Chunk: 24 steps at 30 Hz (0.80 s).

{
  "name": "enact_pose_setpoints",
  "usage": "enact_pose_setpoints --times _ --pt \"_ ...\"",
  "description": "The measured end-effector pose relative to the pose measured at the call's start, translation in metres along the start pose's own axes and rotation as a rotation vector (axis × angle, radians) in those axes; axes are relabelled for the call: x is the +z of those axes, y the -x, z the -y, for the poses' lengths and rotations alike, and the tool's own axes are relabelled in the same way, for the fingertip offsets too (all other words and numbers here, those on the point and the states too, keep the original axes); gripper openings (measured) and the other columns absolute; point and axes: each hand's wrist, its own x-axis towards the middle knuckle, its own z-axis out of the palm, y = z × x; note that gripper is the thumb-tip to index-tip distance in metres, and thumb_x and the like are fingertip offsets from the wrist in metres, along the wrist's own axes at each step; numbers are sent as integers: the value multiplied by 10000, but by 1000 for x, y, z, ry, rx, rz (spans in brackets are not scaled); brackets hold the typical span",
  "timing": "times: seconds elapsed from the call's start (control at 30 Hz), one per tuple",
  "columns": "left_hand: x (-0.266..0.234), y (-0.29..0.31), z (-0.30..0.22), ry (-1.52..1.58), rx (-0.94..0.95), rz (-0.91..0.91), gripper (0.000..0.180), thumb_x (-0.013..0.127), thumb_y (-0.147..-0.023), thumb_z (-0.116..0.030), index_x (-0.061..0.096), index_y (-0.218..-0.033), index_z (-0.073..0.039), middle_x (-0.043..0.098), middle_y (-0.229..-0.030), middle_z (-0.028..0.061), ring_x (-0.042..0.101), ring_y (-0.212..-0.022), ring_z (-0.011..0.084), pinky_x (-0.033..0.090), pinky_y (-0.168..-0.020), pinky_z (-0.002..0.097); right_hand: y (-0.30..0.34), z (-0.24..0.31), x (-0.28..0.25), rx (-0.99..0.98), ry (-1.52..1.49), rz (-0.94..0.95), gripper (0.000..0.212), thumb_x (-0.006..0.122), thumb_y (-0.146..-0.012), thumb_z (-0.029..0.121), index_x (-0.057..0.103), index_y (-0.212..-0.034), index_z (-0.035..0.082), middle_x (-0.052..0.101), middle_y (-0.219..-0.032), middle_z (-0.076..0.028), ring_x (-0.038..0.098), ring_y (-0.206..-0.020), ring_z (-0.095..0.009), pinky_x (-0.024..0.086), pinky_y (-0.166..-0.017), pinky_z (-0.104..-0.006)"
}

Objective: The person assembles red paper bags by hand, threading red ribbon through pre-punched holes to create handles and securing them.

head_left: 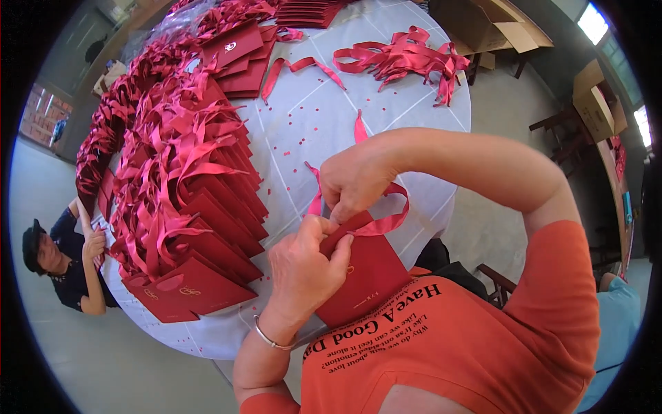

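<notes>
A dark red paper gift bag [365,276] leans against my front at the near edge of the table. My left hand [303,259] is closed on its top edge, thumb on the near face and fingers by the opening. Closed at the same rim, my right hand [355,176] pinches down beside the left fingertips. Its fingertips are partly hidden, and a pink satin ribbon [403,207] runs from there, looping right of the bag. Ribbon ends show left of and above the right hand.
On the left of the white-covered table [296,138] stands a long row of red bags [221,221] topped with ribbons. A ribbon heap [407,58] lies at the far right. Small red paper dots are scattered about. Another person [65,262] works at left; cardboard boxes [496,31] stand beyond.
</notes>
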Motion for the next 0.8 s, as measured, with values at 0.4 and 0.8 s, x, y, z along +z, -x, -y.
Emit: enact_pose_setpoints --times 0.4,0.8 --pt "0 -2 -3 59 -69 35 269 800 -754 -145 577 -875 -56 693 -718 113 682 -641 291 504 -564 371 -22 -27 13 218 -679 252 231 665 -768 183 553 -573 128 385 -536 65 270 -448 -78 172 -415 -290" --pt "0 -6 5 121 -103 118 246 762 -778 -166 573 -890 -56 687 -694 106 666 -645 310 484 -576 401 -26 -45 19 161 -547 -735 246 675 -849 223 719 -828 -19 640 -680 -39 550 -610 -94 459 -556 -286"
